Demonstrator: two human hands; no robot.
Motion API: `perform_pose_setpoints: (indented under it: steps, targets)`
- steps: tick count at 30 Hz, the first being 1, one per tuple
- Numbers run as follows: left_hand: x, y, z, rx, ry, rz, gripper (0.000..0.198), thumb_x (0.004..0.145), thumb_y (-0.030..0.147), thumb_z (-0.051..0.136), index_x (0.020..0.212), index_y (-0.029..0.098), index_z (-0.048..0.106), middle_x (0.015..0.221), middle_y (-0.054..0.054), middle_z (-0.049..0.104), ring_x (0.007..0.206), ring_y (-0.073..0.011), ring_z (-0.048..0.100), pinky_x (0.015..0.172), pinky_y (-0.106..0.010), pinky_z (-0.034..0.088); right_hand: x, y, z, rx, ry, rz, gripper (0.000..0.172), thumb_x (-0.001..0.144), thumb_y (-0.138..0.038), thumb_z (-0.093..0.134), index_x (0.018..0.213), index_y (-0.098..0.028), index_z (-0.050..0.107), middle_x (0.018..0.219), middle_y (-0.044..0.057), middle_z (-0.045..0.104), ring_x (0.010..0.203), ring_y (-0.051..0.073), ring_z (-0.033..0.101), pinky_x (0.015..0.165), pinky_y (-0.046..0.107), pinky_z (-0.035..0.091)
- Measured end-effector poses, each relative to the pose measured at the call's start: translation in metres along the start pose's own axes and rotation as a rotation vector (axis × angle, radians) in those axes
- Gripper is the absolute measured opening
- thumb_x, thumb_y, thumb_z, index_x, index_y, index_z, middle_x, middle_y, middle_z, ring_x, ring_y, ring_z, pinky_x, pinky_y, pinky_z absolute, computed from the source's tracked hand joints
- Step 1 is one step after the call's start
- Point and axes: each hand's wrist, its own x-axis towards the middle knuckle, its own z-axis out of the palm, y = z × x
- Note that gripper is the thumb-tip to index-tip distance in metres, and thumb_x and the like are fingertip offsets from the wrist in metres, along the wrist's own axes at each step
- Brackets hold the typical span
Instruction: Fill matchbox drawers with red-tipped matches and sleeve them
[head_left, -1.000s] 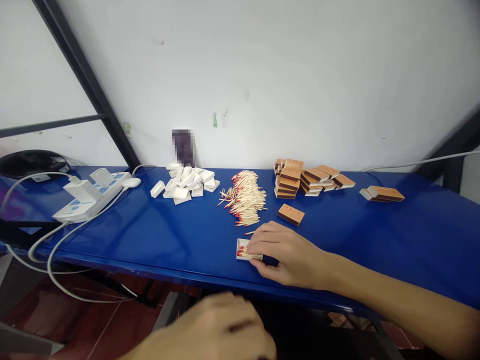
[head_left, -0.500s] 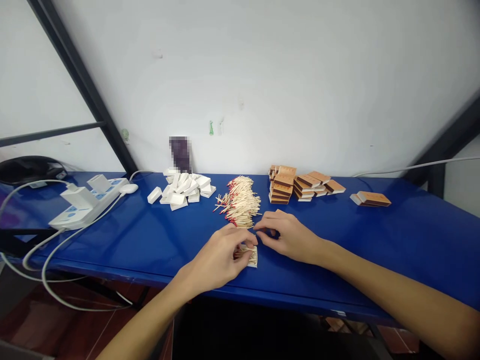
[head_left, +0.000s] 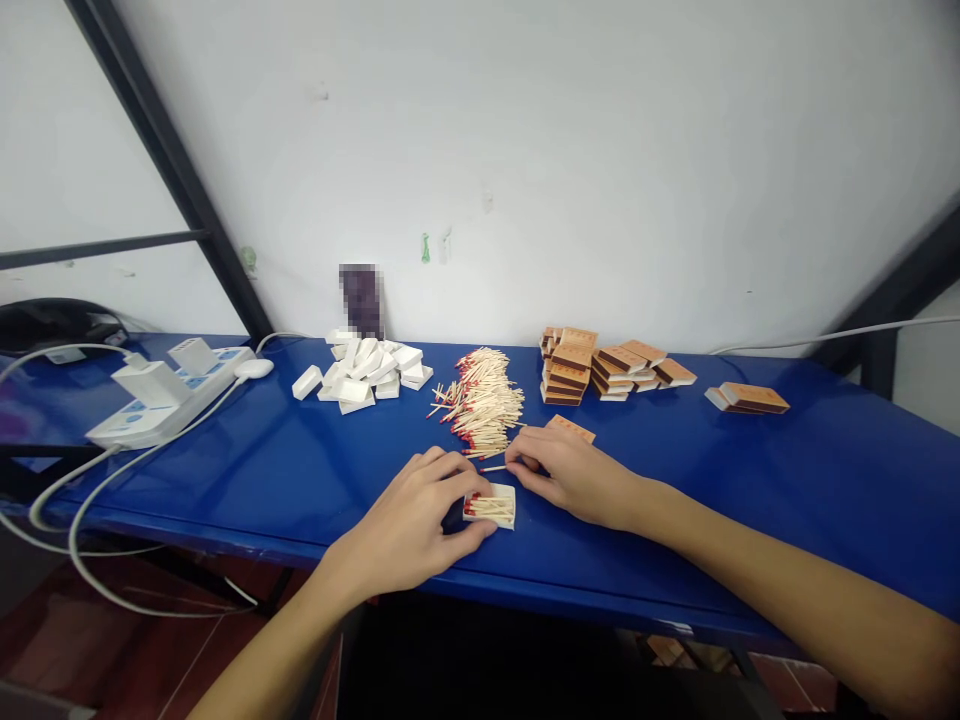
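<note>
My left hand (head_left: 420, 520) spans a small white matchbox tray (head_left: 507, 492) near the table's front edge, fingers at its far side and thumb at its near side. Several red-headed matches (head_left: 487, 508) lie inside, heads to the left. Just beyond the tray, my right hand (head_left: 562, 470) pinches one match (head_left: 493, 468) by its plain end, its red head pointing left. A large heap of loose matches (head_left: 487, 400) is spread behind both hands. An orange matchbox sleeve (head_left: 572, 430) lies partly hidden behind my right hand.
White empty trays (head_left: 364, 372) are heaped at the back left. Orange matchboxes (head_left: 574, 360) are stacked at the back right, with two more (head_left: 750, 398) farther right. A power strip (head_left: 172, 400) with white cables sits on the left of the blue table (head_left: 247, 470). A wall stands behind.
My left fingers have come out of the tray's middle to its sides, so the matches inside now show. My right hand now holds a match between its fingertips.
</note>
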Motion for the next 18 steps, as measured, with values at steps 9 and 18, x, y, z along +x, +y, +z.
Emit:
perform_pose_setpoints:
  steps: [9,18]
  targets:
    - [-0.001,0.001,0.005,0.041,0.064,-0.071,0.025,0.086,0.039,0.065,0.101,0.022,0.056,0.101,-0.001,0.065,0.091,-0.0209,0.056,0.096,-0.041,0.036,-0.009,-0.008,-0.006,0.134,0.128,0.020,0.008,0.089,-0.019,0.054,0.081,-0.020,0.057,0.061,-0.004,0.051,0.058,0.012,0.046,0.059,0.023,0.037]
    - [-0.005,0.001,0.004,0.048,0.076,-0.052,0.029,0.083,0.040,0.067,0.099,0.022,0.051,0.096,-0.001,0.064,0.087,-0.0197,0.055,0.093,-0.039,0.037,-0.011,-0.020,-0.005,0.347,0.002,-0.049,0.008,0.080,-0.013,0.056,0.075,-0.018,0.059,0.056,-0.006,0.050,0.048,0.008,0.044,0.049,0.020,0.036]
